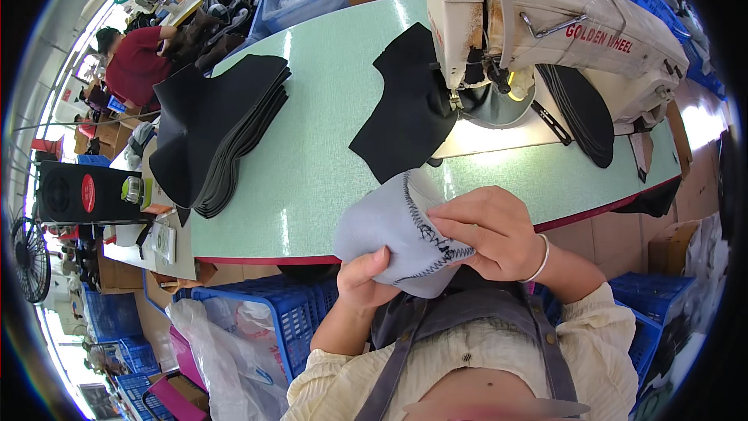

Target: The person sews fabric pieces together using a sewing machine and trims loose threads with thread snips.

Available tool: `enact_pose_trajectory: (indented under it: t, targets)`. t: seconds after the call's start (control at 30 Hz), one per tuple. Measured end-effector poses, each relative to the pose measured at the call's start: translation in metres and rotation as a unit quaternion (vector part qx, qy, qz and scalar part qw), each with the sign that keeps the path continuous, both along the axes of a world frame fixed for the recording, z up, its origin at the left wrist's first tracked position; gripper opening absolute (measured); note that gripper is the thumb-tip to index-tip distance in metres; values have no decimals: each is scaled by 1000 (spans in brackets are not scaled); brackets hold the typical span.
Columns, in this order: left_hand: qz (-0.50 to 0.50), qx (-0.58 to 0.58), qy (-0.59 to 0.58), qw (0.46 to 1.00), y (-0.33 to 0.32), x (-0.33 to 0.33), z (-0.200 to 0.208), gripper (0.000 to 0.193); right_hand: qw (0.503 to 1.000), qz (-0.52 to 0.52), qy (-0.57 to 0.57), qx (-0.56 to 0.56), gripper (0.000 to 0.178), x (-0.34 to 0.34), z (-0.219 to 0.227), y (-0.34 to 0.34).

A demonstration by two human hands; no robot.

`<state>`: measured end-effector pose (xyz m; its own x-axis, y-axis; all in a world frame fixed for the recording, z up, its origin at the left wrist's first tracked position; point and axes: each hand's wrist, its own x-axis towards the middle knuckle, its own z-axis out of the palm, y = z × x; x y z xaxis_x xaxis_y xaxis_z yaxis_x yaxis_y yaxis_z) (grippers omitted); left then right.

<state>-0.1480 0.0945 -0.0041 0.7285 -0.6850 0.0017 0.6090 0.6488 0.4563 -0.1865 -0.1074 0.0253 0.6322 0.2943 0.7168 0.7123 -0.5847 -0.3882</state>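
The left hand (365,279) grips the grey cloth (378,218). The right hand (495,232) holds its black-stitched edge (421,226).

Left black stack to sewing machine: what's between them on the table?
Head view: next to the stack, bare green tabletop; then a black piece, its right edge by the machine's needle.

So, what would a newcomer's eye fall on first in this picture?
Probably the pale grey fabric piece with black zigzag stitching, held by the left hand and right hand at the near edge of the pale green tabletop. Next comes the white sewing machine at the upper right, with a black cut panel lying at its left. A thick stack of black panels also stands out at the tabletop's left.
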Motion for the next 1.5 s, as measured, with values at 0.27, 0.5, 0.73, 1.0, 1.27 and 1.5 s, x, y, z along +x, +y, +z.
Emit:
enact_pose_trajectory:
  t: [0.27,0.5,0.73,1.0,1.27,1.5]
  targets:
    - [41,-4,-130,991,-2,-1,3,64,999,26,-37,1,39,0,-1,-2]
    - [54,124,-20,991,-2,-3,15,61,997,65,49,10,37,2,-2,-8]
    - [106,322,-330,881,-11,-6,4,37,822,170,455,298,51,3,-5,-2]
    - [-11,276,-396,876,-5,0,-11,50,843,144,408,319,54,3,-11,9]
    - [109,328,-483,805,-9,3,-7,41,906,96,337,238,58,4,0,7]
    - [-43,492,-577,651,-10,10,11,36,997,-7,64,-44,56,32,15,-28]
